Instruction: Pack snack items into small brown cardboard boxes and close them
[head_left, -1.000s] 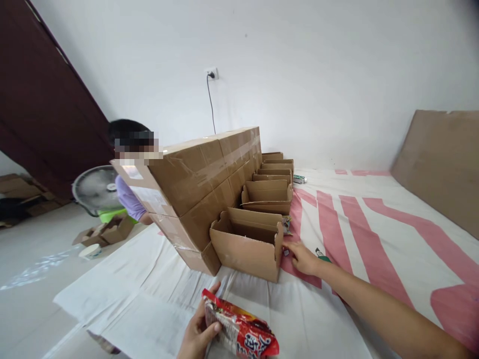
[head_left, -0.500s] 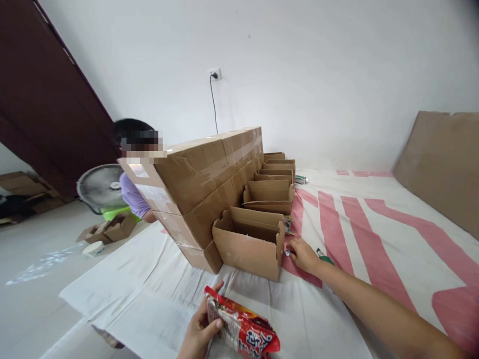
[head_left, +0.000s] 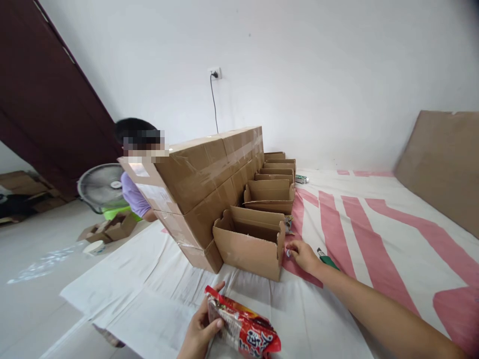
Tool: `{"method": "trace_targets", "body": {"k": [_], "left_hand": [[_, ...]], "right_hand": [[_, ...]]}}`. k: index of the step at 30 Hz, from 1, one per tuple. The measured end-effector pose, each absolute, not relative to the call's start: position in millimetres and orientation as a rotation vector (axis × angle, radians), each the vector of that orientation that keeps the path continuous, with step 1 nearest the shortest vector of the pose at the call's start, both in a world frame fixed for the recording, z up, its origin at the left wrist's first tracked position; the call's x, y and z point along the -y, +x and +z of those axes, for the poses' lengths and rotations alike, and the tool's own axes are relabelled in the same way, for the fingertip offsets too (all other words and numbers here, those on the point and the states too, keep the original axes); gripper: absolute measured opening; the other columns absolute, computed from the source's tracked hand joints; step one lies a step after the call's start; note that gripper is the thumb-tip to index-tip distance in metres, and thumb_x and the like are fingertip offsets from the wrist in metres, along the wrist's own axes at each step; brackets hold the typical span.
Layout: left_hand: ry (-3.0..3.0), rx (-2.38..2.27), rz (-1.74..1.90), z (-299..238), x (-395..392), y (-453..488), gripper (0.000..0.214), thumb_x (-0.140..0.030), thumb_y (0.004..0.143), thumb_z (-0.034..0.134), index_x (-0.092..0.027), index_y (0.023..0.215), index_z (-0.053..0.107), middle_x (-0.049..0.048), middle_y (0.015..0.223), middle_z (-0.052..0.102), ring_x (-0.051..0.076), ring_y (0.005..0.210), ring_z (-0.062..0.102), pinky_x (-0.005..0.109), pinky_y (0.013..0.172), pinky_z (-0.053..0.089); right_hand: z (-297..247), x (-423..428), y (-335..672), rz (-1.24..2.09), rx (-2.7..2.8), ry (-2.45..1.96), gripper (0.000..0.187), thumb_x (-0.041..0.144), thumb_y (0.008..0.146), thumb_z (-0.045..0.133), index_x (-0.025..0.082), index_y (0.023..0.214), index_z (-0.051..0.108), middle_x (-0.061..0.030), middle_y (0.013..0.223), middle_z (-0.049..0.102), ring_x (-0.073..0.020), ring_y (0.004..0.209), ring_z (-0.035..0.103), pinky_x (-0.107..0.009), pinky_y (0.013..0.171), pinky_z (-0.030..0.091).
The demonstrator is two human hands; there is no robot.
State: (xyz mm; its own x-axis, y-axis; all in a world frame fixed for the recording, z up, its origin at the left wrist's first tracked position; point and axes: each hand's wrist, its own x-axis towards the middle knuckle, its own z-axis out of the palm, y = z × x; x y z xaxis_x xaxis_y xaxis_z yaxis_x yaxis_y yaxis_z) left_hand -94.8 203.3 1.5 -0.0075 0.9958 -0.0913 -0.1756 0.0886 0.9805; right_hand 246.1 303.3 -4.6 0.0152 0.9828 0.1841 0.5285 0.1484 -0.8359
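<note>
A white cloth with pink bands (head_left: 318,319) is spread across the lower half, and at nine o'clock it is topped by a stack of taped brown cardboard cartons (head_left: 198,182). At three o'clock, a large flat brown cardboard panel (head_left: 445,164) is seen upright. Beyond the stack, at nine o'clock, a co-worker in a purple sleeve (head_left: 133,197) is partly hidden, with a round grey fan (head_left: 99,187) seen just beside. A row of open-topped brown cardboard bins is lined against the stack, from the nearest bin (head_left: 247,249) at six o'clock up toward one.

And now the hands! At six o'clock, a shiny red plastic packet with white lettering (head_left: 243,321) is gripped by the left hand (head_left: 204,324), thumb on top. Between four and five, the right hand (head_left: 305,257) is held just beside the nearest bin, fingers curled; a tiny pale scrap (head_left: 288,253) is apparently being pinched there, though blurred. Near that wrist, a slim dark-green tool (head_left: 328,260) is partly covered.
</note>
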Motion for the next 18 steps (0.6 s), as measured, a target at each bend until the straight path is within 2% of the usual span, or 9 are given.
{"method": "trace_targets", "body": {"k": [4,11,15,18], "left_hand": [[0.998,-1.115,1.23,1.6,-203.2,-94.9,0.09,-0.055,0.046,0.086,-0.021,0.125,0.061,0.0093,0.114,0.072,0.04,0.112,0.06,0.043,0.095,0.046],[0.988,-1.109,1.234,6.0,-201.2,-91.3,0.087,-0.055,0.047,0.085,-0.022,0.124,0.061,0.0082,0.11,0.074,0.038,0.103,0.064,0.04,0.086,0.05],[1.011,-1.139,1.248,7.0,-201.4,-91.0,0.086,-0.056,0.045,0.086,-0.021,0.12,0.064,0.0088,0.108,0.074,0.039,0.102,0.064,0.041,0.088,0.049],[1.005,-1.127,1.239,6.3,-201.8,-91.8,0.087,-0.057,0.045,0.085,-0.021,0.121,0.063,0.0093,0.109,0.074,0.04,0.108,0.061,0.043,0.092,0.047]], "right_hand": [[-3.8,-292.7,237.1,0.861,1.506,-1.332,0.002,0.022,0.076,0.051,0.022,0.078,0.051,0.0013,0.07,0.062,-0.0163,0.063,0.062,-0.029,0.061,0.05],[-0.8,-293.0,224.2,0.853,1.384,-1.212,0.019,0.038,0.075,0.06,0.023,0.075,0.049,0.001,0.071,0.058,-0.0172,0.068,0.057,-0.031,0.063,0.049],[-3.7,-295.0,224.7,0.792,1.339,-1.241,0.021,0.038,0.073,0.062,0.023,0.07,0.047,0.0037,0.063,0.051,-0.015,0.06,0.05,-0.029,0.059,0.043],[-5.7,-293.1,221.6,0.808,1.335,-1.241,0.019,0.038,0.074,0.059,0.023,0.069,0.048,0.003,0.063,0.054,-0.0155,0.059,0.052,-0.029,0.058,0.044]]}}
